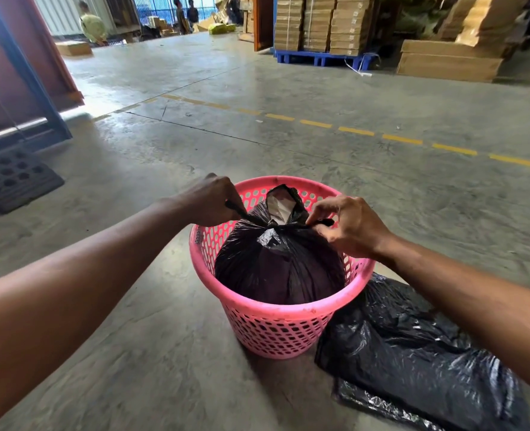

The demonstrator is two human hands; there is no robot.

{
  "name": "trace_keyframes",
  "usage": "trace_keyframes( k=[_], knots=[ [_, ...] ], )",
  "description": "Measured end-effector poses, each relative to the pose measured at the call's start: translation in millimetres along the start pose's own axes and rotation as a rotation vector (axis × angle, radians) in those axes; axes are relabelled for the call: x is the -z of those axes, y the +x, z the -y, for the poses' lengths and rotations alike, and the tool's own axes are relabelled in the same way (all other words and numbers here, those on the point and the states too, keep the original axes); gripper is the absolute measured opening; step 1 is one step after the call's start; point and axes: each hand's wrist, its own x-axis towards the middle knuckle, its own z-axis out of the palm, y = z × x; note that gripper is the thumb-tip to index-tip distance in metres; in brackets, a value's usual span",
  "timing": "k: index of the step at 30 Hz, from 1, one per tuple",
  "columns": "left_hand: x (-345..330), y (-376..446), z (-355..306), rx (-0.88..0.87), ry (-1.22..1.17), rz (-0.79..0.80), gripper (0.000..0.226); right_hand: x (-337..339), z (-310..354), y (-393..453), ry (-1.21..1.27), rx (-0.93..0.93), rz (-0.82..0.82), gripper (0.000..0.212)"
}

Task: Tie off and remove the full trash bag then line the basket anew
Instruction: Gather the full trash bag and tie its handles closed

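Note:
A pink perforated basket stands on the concrete floor. Inside it sits a full black trash bag, bulging, its top gathered into a knot with a flap of white paper showing above. My left hand is closed on one twisted black end of the bag, drawn out to the left of the knot. My right hand pinches the other end, drawn out to the right. A flat empty black bag lies on the floor to the right of the basket, touching its base.
A dark perforated mat lies at the left beside a blue-framed container door. A dashed yellow line crosses the floor beyond the basket. Stacked cardboard on a blue pallet and people stand far back.

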Motion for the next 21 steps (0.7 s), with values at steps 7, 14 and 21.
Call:
trace_keyframes(
  k=[7, 14, 21],
  knots=[
    [-20, -1, -44, -0.149, -0.11, -0.032, 0.042, 18, -30, -28, -0.044, -0.453, -0.3, 0.046],
    [-48, 17, -65, -0.075, 0.083, 0.045, 0.014, -2, -38, -40, 0.174, -0.675, -0.125, 0.039],
    [-20, 16, -66, -0.026, -0.03, -0.209, 0.025, -11, -34, -43, 0.172, -0.656, -0.23, 0.034]
  ],
)
